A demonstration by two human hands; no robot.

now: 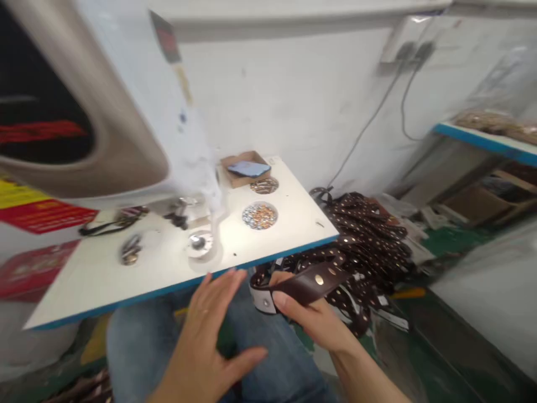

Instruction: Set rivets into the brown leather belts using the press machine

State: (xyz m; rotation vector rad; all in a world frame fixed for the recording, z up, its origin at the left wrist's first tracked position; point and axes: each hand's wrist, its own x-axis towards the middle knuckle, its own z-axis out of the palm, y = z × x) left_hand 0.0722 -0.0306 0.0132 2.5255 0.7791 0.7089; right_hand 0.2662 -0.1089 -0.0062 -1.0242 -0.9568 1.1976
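My right hand [308,313] grips a dark brown leather belt [312,282] studded with gold-coloured eyelets, thumb on top. A pale tag [263,301] with a small round metal piece sits on the looped part of the belt, just left of that thumb. To the left, my left hand [210,330] is raised with its fingers stretched out and thumb apart, holding nothing. It hovers by the table's front edge, above my jeans. A large heap of similar studded belts [364,240] lies to the right of the table.
On the white table [168,280] stand a pale machine [142,101], two round holders of small metal pieces [260,216], [265,185], and a cardboard box [232,178] with a phone [249,168] on it. A blue-edged shelf [482,140] is at the right.
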